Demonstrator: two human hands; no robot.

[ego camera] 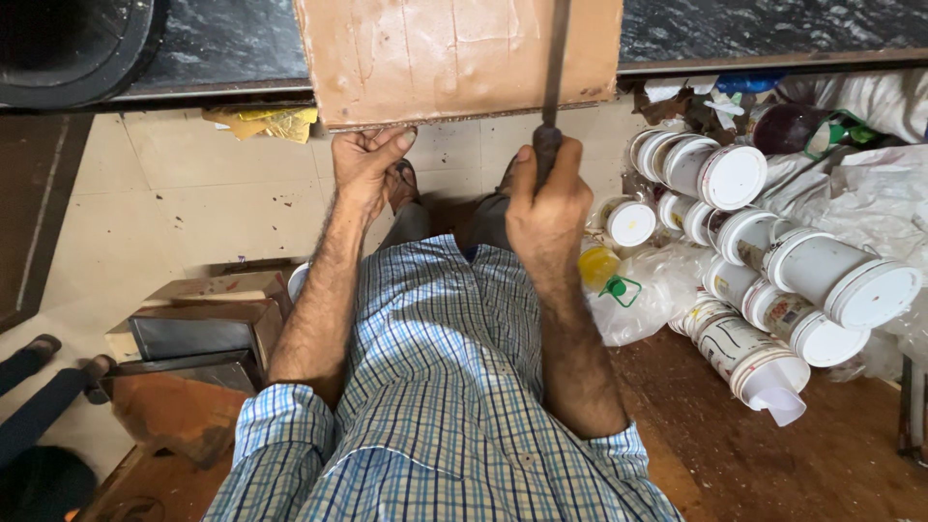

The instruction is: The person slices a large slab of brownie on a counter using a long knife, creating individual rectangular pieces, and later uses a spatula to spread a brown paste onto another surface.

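Observation:
A flat brown board [454, 53] lies on a dark stone counter [222, 43] and juts out over its front edge. My left hand [367, 164] grips the board's near edge from below, fingers curled under it. My right hand [546, 198] is closed around the handle of a long dark metal tool [555, 68], a file or a rasp, whose blade runs up across the board's right part. Below my arms I see my checked blue shirt and my feet on the tiled floor.
A heap of white plastic jars with lids [773, 261] lies at the right among plastic bags. Wooden blocks and a metal box [198, 329] sit at the left. Another person's legs [43, 387] reach in from the far left. A black round vessel [68, 43] stands on the counter.

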